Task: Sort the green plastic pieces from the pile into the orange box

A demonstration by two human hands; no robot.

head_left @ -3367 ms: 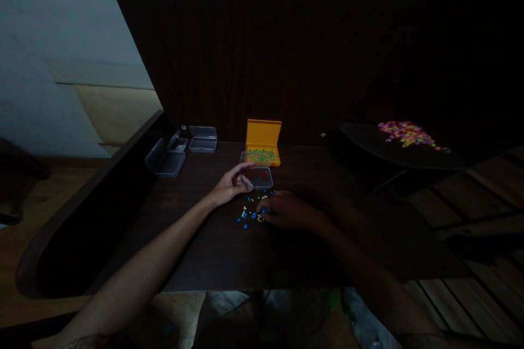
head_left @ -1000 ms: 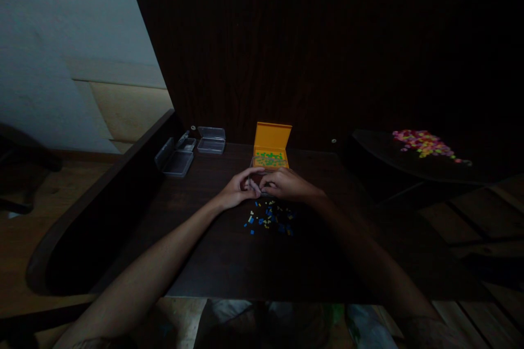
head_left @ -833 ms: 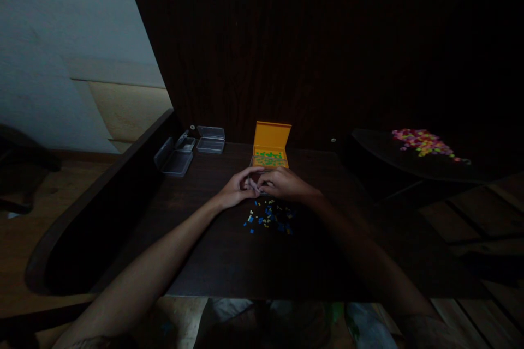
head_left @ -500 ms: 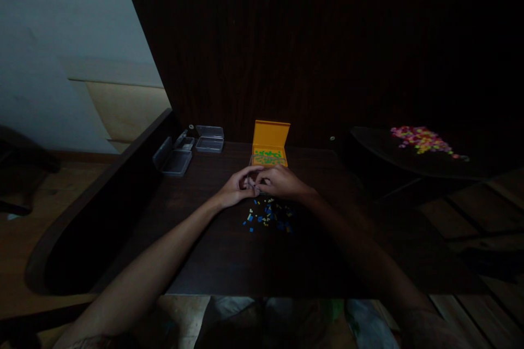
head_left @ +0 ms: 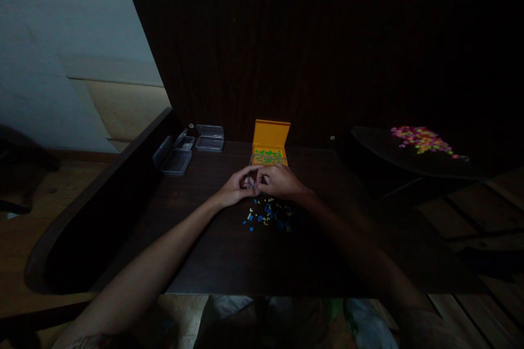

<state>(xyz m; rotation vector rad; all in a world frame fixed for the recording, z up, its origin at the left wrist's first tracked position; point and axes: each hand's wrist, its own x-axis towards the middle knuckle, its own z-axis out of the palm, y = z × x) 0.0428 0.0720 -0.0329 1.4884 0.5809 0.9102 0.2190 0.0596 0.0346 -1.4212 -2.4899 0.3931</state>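
My left hand (head_left: 235, 190) curls round something small and partly clear, its thumb along the near side; shadow hides what it is. Fingers bent and pinched together, my right hand (head_left: 280, 181) meets it from the right. Whatever lies in that pinch is too small and dark to name. Just below both hands, small blue and yellow plastic pieces (head_left: 251, 218) lie scattered on the dark table. Right behind the hands stands an orange box (head_left: 271, 133) with its lid up and green pieces (head_left: 266, 154) inside.
Two clear plastic boxes with raised lids, a nearer one (head_left: 177, 163) and a farther one (head_left: 210, 144), stand at the table's left, with a smaller clear container (head_left: 187, 143) beside them. Bright pink and yellow bits (head_left: 423, 140) are heaped on a side shelf. A raised dark side panel (head_left: 102, 196) bounds the left.
My right hand's fingers have shifted very slightly against the left hand. The boxes and the scattered pieces stay where they were.
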